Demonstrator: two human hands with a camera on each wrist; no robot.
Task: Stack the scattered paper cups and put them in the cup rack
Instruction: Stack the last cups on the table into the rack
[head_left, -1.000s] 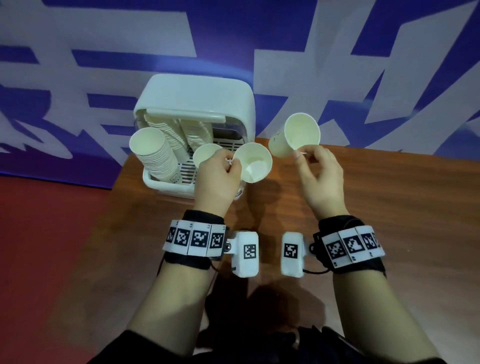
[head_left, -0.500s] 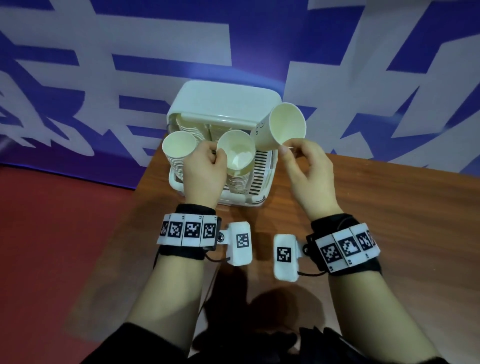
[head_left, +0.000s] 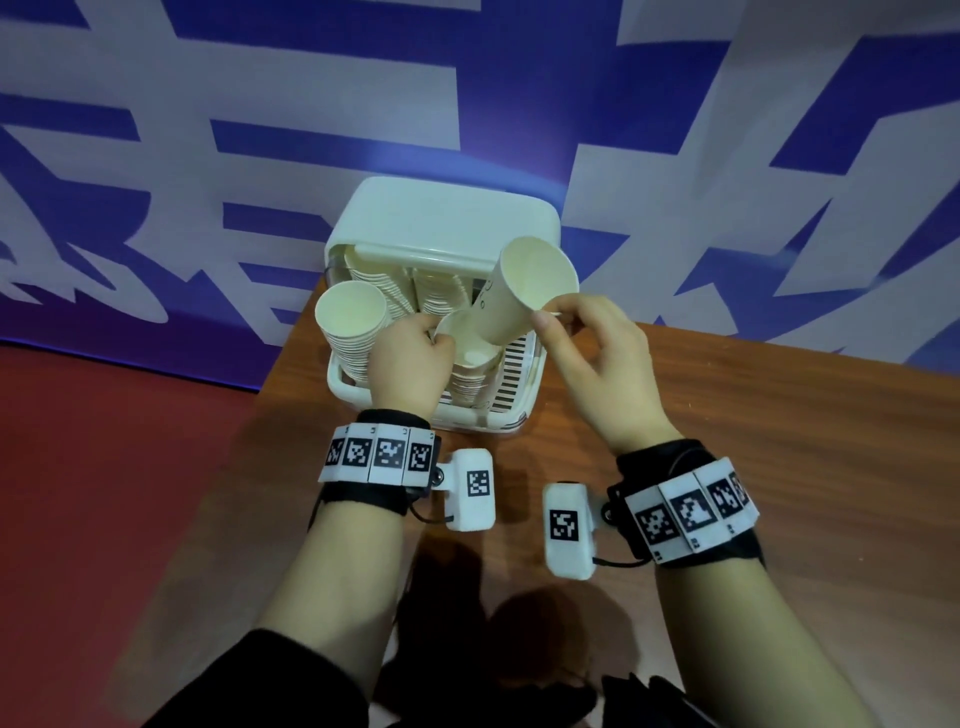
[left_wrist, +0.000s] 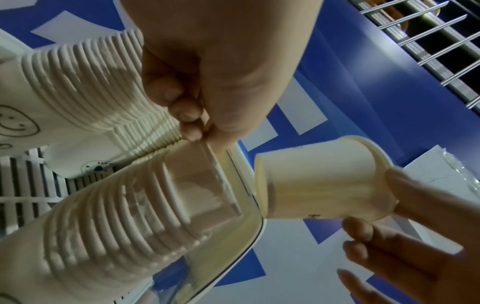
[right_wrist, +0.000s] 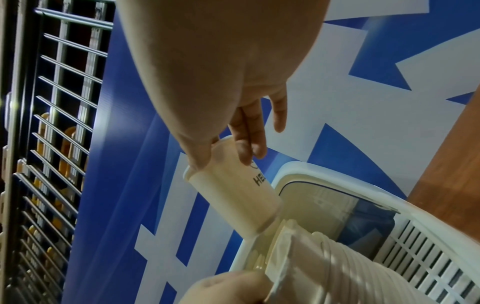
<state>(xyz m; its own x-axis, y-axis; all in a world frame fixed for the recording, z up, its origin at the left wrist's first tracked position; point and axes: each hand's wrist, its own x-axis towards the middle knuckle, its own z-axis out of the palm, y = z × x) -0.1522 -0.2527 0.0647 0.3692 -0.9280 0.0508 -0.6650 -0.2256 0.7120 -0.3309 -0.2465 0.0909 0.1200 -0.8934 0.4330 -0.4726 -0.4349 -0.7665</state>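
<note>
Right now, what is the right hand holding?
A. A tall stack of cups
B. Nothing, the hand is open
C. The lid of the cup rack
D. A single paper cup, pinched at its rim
D: the right hand pinches the rim of one tilted paper cup above the cup rack, its base pointing down at the stack that the left hand holds.

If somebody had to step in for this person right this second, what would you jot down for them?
Left hand pinches the rim of the top cup of the middle stack in the cup rack.
Right hand pinches a single cup by its rim, tilted, its base just above that stack's mouth.
Another stack stands at the rack's left.
Done: most cups stacked.
Left: drop the single cup in.
</note>
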